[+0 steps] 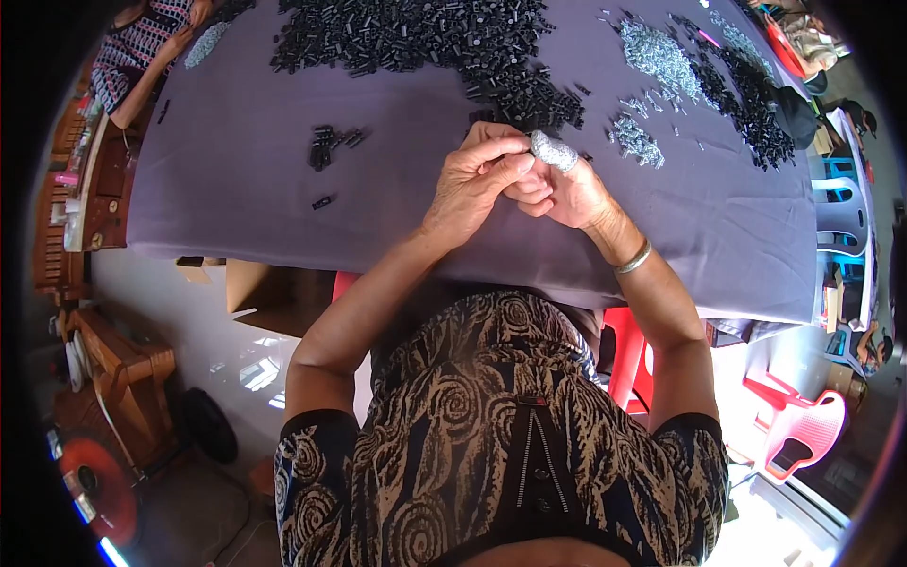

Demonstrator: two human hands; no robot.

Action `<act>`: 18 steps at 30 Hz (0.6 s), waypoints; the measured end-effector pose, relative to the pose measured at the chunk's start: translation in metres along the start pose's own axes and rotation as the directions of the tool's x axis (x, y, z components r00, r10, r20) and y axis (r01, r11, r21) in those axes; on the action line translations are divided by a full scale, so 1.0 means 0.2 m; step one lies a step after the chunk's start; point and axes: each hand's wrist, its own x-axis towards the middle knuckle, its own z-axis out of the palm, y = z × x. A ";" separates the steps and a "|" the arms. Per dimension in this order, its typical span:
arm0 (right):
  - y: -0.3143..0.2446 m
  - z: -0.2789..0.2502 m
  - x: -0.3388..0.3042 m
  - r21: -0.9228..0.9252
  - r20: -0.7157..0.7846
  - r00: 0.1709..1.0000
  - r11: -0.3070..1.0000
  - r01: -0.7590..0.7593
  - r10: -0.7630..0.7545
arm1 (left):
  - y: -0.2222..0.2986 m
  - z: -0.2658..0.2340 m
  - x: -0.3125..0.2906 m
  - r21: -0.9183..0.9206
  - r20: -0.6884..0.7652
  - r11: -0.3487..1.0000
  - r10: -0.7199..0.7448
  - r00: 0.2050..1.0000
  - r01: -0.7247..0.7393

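My left hand [470,184] and my right hand [572,194] meet above the near-middle of the cloth-covered table. The left thumb and forefinger are pinched together. On my right hand, a pale grey wrapping [556,151] covers one digit, while the other fingers are curled in. Something small and dark may sit between the fingertips, but it is too hidden to name. Just beyond the hands spreads a big pile of small black cylindrical parts [416,38]. A little cluster of the same black parts [331,145] lies left of my left hand, with one loose black piece [324,202] nearer me.
Right of my hands are heaps of small silvery clear parts [652,61] and more black parts [761,113]. Another person's arm [146,80] rests at the table's far left. A cardboard box [269,298] is below the front edge; a red chair [803,425] stands right.
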 end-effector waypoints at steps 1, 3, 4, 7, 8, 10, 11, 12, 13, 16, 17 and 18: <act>0.00 -0.01 0.00 0.062 0.044 0.999 0.998 -0.029 0.026 | 0.00 0.00 0.00 -0.026 0.003 0.999 -0.040 0.999 0.040; 0.02 -0.02 0.00 0.090 0.068 0.997 0.995 -0.038 0.032 | 0.01 0.01 -0.01 0.011 0.023 1.000 -0.009 1.000 0.008; 0.02 -0.02 0.01 0.117 0.093 0.995 0.992 -0.052 0.041 | 0.01 0.01 -0.01 0.046 0.040 0.999 0.021 0.999 -0.023; 0.02 0.04 0.00 0.211 0.055 0.997 0.976 -0.062 0.051 | 0.05 0.02 0.00 0.025 0.083 0.995 0.095 0.992 -0.097; 0.03 0.05 0.01 0.240 0.043 0.997 0.968 -0.071 0.063 | 0.08 0.03 -0.01 -0.050 0.098 0.997 0.065 0.993 -0.060; 0.02 0.11 0.00 0.240 -0.068 0.995 0.969 -0.051 0.069 | 0.11 0.02 -0.02 -0.015 0.212 1.000 0.007 0.977 -0.004; 0.04 0.10 -0.01 0.307 -0.049 0.998 0.951 -0.025 0.042 | 0.11 0.05 -0.03 0.047 0.138 0.999 0.018 0.990 -0.024; 0.05 0.09 0.01 0.285 0.004 0.999 0.958 -0.045 0.046 | 0.09 0.06 -0.02 0.048 0.138 0.999 0.017 0.990 -0.024; 0.06 0.08 0.02 0.262 0.058 0.997 0.963 -0.064 0.051 | 0.05 0.05 0.00 0.044 0.099 0.998 0.036 0.994 -0.040; 0.12 0.05 0.01 0.289 0.005 1.000 0.957 -0.028 0.028 | 0.00 0.09 0.00 0.063 -0.027 0.991 0.118 0.993 -0.116; 0.13 0.04 0.01 0.318 0.015 1.000 0.948 -0.010 0.005 | -0.01 0.09 0.00 0.038 -0.037 0.994 0.101 0.994 -0.100; 0.13 0.06 0.01 0.322 0.016 1.000 0.947 -0.012 0.007 | -0.02 0.09 0.00 0.015 -0.052 0.996 0.085 0.995 -0.084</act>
